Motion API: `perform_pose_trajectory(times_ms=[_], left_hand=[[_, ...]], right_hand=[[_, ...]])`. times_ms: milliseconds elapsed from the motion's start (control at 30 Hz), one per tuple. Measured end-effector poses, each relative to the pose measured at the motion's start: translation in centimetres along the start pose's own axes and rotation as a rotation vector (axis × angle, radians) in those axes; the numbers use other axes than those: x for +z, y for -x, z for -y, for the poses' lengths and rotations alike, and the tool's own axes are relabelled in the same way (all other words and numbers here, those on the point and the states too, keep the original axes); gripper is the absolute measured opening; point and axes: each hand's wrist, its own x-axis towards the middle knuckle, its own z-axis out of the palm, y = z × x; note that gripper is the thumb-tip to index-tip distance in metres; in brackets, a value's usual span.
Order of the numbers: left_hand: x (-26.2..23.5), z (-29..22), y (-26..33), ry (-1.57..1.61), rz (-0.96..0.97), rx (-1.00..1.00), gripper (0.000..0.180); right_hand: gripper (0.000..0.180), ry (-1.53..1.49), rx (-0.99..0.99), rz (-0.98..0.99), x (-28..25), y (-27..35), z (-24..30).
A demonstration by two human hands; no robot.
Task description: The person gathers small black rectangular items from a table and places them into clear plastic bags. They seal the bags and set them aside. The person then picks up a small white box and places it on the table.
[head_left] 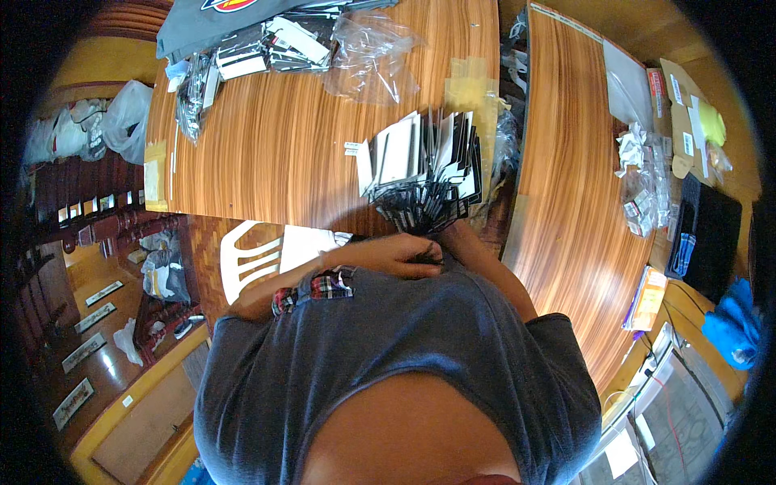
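Observation:
A thick bundle of black and white hang tags [396,153] fans out at the table's near edge, in front of my chest. Their black strings [416,206] gather toward me in a dense bunch. My left hand [414,255] is closed close to my body, its fingers curled around dark string ends. Just beyond it, my right hand [454,236] is at the base of the bunch, its fingers mostly hidden by the strings and the left hand. A small white label [352,149] lies on the table left of the bundle.
Across the wooden table [267,145] lie more hang tags [295,44], a crumpled clear plastic bag [372,61] and a folded grey garment [218,28]. A white plastic chair [242,259] stands at the near left. On the right, a second table [566,202] bears plastic packets [647,190].

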Motion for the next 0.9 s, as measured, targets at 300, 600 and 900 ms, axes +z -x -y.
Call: perform_pose_trajectory(times_ms=[300, 600, 900], left_hand=[[-5.3, 7.9, 2.3, 0.620, -1.098, -0.214, 0.055], [-6.3, 10.3, 0.8, 1.136, -0.905, -0.177, 0.053], [-6.5, 10.3, 3.1, 1.190, -0.922, -0.168, 0.051]], right_hand=[[0.057, 0.074, 0.041, -0.059, -0.6, -2.0, -0.2], [0.057, 0.145, 0.080, -0.098, -1.0, -2.2, 0.0], [0.058, 0.421, 0.095, -0.182, 0.0, -1.2, 1.9]])
